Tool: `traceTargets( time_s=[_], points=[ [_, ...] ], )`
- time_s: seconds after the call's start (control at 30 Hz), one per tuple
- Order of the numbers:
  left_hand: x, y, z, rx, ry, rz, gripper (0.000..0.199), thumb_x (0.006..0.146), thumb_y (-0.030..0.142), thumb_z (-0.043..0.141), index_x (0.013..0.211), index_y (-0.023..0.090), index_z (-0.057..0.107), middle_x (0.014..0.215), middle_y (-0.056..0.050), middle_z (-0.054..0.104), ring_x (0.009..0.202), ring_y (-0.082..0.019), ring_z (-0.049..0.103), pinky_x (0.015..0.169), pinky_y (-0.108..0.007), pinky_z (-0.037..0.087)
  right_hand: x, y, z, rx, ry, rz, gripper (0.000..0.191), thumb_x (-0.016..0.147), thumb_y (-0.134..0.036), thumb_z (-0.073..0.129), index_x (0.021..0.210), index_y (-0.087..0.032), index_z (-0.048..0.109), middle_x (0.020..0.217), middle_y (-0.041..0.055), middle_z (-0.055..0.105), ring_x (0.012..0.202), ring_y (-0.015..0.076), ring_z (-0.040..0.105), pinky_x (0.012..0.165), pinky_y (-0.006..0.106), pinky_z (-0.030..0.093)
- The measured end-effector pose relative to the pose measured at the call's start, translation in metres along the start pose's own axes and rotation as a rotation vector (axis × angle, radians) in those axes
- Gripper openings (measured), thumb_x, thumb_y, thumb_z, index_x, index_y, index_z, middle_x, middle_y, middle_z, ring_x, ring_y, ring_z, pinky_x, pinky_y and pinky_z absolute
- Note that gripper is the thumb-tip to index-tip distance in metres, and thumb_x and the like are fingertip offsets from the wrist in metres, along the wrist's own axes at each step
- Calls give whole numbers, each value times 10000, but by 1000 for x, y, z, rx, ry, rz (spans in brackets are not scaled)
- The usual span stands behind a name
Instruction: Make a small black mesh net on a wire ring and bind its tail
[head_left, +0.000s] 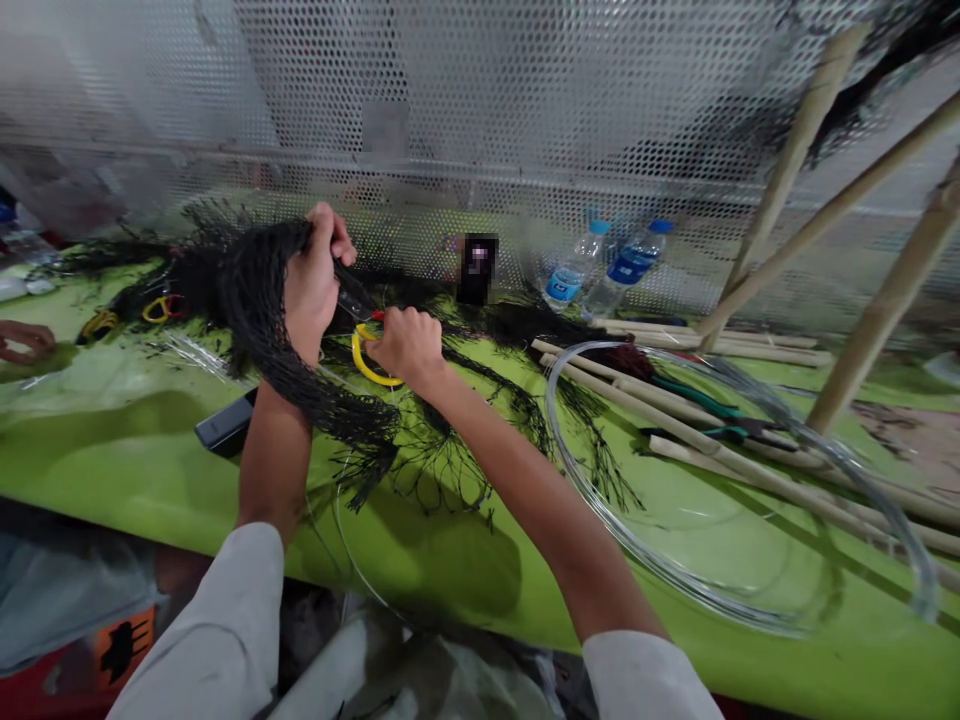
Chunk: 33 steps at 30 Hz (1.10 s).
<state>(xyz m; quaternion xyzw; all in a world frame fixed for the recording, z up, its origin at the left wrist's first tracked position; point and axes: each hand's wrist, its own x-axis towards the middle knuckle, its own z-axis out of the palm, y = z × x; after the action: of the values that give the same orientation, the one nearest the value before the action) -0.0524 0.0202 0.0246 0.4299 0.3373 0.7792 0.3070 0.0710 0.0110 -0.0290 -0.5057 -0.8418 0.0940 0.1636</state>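
A bundle of black netting [259, 290] is draped over my left wrist, its frayed end hanging onto the green tabletop. My left hand [315, 275] is raised with its fingers curled round the upper part of that netting. Just right of it, my right hand [411, 345] is closed on scissors with a yellow handle loop [361, 365] and a bit of red. The scissors' dark blades point up and left, towards the left palm. Whether they touch the strands I cannot tell. Loose netting [442, 470] lies below both hands.
To the right lie a coil of clear line [570, 450], wooden poles [720, 455] and green-handled pliers [697, 400]. Two water bottles [574, 270] stand by the perforated metal panel [465, 100]. A grey device [225, 420] lies near my left forearm. Another person's hand [26, 342] is far left.
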Motion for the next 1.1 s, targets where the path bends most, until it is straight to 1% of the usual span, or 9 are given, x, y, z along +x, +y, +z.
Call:
traceTargets(
  time_s=[0.13, 0.23, 0.4, 0.57, 0.7, 0.87, 0.93, 1.03, 1.1],
  points=[
    [4, 12, -3, -197, 16, 111, 519, 1167, 315, 301, 691, 179, 457, 630, 68, 330, 556, -89, 383, 669, -226, 442, 3, 7, 8, 5, -11, 17, 391, 984, -446, 604, 1182, -153, 772, 1213, 230, 764, 1177, 370, 729, 963, 447, 572],
    [5, 25, -4, -348, 29, 137, 531, 1179, 344, 226, 716, 184, 430, 615, 80, 319, 546, -74, 399, 704, -238, 477, 9, 21, 12, 11, -51, 100, 500, 965, -561, 622, 1195, -145, 776, 1217, 239, 765, 1169, 384, 740, 941, 446, 581],
    [-2, 44, -4, -601, -6, 88, 480, 1186, 366, 151, 786, 207, 364, 594, 111, 323, 518, -47, 465, 705, -263, 502, 16, 64, 9, 25, -144, 301, 707, 1020, -735, 434, 1247, -145, 752, 1207, 212, 776, 1115, 347, 768, 921, 426, 591],
    [-18, 56, 7, -762, -111, 25, 473, 1181, 399, 106, 817, 215, 345, 600, 111, 384, 550, -43, 523, 746, -261, 514, 12, 108, 9, -66, -189, 437, 478, 1040, -518, 633, 1330, -140, 671, 1330, 152, 698, 1190, 273, 702, 1031, 487, 582],
    [-30, 60, 15, -833, -182, 10, 488, 1178, 400, 80, 812, 217, 346, 598, 103, 410, 558, -51, 533, 756, -264, 517, 5, 127, 12, -96, -209, 447, 410, 1023, -400, 696, 1351, -159, 650, 1364, 122, 664, 1190, 257, 684, 1013, 484, 601],
    [-44, 65, 24, -881, -254, -14, 505, 1180, 369, 85, 808, 207, 387, 611, 85, 456, 582, -54, 545, 785, -254, 523, -14, 112, -6, 6, -124, 257, 464, 1039, -434, 653, 1382, -122, 650, 1463, 206, 617, 1390, 344, 576, 1173, 563, 468],
    [-50, 66, 30, -881, -274, -27, 539, 1178, 384, 90, 793, 198, 417, 612, 77, 464, 584, -56, 549, 790, -255, 532, -25, 92, -15, 99, -95, 83, 581, 1040, -556, 600, 1490, -187, 592, 1573, 174, 557, 1488, 329, 486, 1235, 508, 407],
    [-62, 65, 43, -782, -341, 15, 642, 1169, 388, 50, 737, 181, 477, 597, 61, 432, 594, -69, 585, 856, -293, 560, -36, 54, -26, 536, -161, -330, 861, 965, -776, 526, 1659, -295, 361, 1689, 59, 458, 1496, 239, 479, 1172, 396, 494],
    [-72, 60, 53, -640, -383, 99, 695, 1167, 343, 28, 713, 178, 528, 605, 40, 427, 673, -97, 659, 1001, -344, 555, -38, 32, -34, 953, -66, -535, 1104, 845, -936, 482, 1704, -294, 219, 1721, 46, 402, 1530, 243, 438, 1191, 420, 493]
  ],
)
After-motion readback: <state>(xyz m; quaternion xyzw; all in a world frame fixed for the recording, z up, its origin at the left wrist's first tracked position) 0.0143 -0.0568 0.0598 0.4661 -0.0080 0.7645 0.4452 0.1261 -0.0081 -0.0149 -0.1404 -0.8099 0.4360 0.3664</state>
